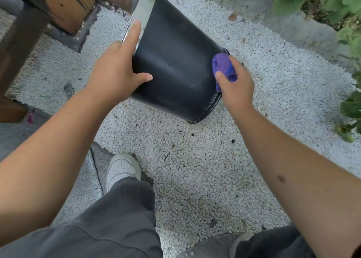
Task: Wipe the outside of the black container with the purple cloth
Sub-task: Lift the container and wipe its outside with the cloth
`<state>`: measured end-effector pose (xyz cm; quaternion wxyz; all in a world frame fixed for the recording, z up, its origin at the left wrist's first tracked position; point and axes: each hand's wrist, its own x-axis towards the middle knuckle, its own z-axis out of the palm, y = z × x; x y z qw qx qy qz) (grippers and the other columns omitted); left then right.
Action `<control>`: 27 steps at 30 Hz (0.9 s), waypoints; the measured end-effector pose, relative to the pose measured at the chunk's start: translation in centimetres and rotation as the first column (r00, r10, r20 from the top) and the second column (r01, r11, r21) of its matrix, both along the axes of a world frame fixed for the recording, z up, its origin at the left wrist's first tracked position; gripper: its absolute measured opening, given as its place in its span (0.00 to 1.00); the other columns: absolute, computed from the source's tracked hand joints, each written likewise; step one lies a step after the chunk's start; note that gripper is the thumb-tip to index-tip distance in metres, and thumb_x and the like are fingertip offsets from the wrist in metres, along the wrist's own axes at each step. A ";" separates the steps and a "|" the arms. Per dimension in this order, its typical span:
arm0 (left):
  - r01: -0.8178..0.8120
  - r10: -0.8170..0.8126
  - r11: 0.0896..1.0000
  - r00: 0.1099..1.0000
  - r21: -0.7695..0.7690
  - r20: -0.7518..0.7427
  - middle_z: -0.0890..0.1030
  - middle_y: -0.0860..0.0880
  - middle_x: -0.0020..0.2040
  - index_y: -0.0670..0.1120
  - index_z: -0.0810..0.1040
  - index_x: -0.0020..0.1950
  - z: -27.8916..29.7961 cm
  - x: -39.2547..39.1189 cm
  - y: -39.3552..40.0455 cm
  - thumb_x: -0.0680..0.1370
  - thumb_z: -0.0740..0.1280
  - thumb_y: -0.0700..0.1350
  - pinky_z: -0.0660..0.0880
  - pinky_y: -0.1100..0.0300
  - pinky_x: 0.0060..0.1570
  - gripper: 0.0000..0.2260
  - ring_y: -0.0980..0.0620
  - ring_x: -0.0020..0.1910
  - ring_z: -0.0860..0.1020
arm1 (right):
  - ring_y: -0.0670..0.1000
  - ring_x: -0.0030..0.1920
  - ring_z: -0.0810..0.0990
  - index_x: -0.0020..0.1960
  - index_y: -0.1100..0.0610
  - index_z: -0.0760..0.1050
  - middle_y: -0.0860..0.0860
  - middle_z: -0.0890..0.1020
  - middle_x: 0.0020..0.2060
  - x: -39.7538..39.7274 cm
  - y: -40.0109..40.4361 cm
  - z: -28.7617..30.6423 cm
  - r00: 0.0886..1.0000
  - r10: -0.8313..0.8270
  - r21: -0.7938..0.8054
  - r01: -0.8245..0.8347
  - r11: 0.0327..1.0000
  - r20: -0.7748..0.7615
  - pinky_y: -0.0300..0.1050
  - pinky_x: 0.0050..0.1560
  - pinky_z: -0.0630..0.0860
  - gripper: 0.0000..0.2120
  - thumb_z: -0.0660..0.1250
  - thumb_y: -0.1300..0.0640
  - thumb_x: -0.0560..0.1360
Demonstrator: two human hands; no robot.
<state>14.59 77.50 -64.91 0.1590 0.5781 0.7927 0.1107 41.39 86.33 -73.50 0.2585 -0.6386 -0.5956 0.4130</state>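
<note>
The black container (175,62) is a round bucket with a silver rim, tilted so its mouth points up and left and its base edge rests on the gravel. My left hand (115,68) grips its upper wall near the rim, forefinger stretched along the silver band, thumb across the black side. My right hand (236,86) holds the bunched purple cloth (223,65), which has a blue patch, pressed against the container's wall right by its base.
White gravel (195,170) covers the ground, bordered by a grey stone kerb (283,21) and green plants (332,2) at the right. A wooden post (64,5) on a dark base stands at the upper left. My white shoe (121,168) and grey trouser legs are below.
</note>
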 end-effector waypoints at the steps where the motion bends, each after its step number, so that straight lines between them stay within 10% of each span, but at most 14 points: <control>1: -0.004 0.004 1.000 1.000 -0.003 0.005 0.75 0.41 0.62 0.62 0.44 0.78 0.0 0.1 0.0 0.72 0.76 0.51 0.72 0.46 0.53 0.48 0.38 0.59 0.74 | 0.48 0.64 0.73 0.71 0.46 0.71 0.51 0.73 0.67 -0.3 -1.4 -0.2 1.000 -0.029 0.008 0.029 1.000 0.009 0.37 0.63 0.67 0.26 0.68 0.48 0.74; 9: -0.015 0.014 1.000 0.999 0.021 0.044 0.77 0.43 0.60 0.60 0.44 0.79 -0.2 -0.1 0.2 0.72 0.77 0.49 0.68 0.51 0.52 0.49 0.41 0.59 0.75 | 0.45 0.57 0.72 0.69 0.48 0.69 0.49 0.72 0.60 -3.0 -13.3 -3.7 0.967 -0.199 -0.162 0.173 0.972 -0.157 0.29 0.56 0.64 0.25 0.71 0.54 0.75; 14: -0.098 0.040 0.973 0.962 0.207 0.270 0.77 0.69 0.49 0.54 0.63 0.70 -1.0 0.2 -2.2 0.68 0.75 0.53 0.69 0.72 0.46 0.34 0.71 0.46 0.75 | 0.38 0.55 0.69 0.63 0.45 0.67 0.35 0.70 0.56 -2.5 -14.4 -4.9 0.961 -0.192 -0.171 0.159 0.972 -0.199 0.22 0.55 0.61 0.22 0.71 0.59 0.74; 21: -0.148 0.135 0.988 0.961 0.034 0.243 0.75 0.59 0.42 0.53 0.63 0.58 -1.3 -0.3 -4.5 0.73 0.75 0.40 0.66 0.67 0.35 0.24 0.56 0.41 0.77 | 0.30 0.54 0.71 0.52 0.34 0.66 0.34 0.71 0.55 -2.6 -12.5 -2.9 0.939 -0.190 -0.179 0.143 0.973 -0.287 0.25 0.51 0.66 0.25 0.70 0.62 0.72; 27: -0.102 0.060 0.986 0.955 0.134 0.291 0.82 0.49 0.58 0.44 0.76 0.64 6.0 -0.7 4.9 0.72 0.73 0.45 0.77 0.57 0.57 0.21 0.51 0.55 0.81 | 0.41 0.49 0.81 0.48 0.34 0.76 0.39 0.81 0.50 -1.9 -4.3 3.3 0.809 -0.363 -0.172 0.320 0.932 -0.461 0.37 0.42 0.76 0.18 0.70 0.56 0.67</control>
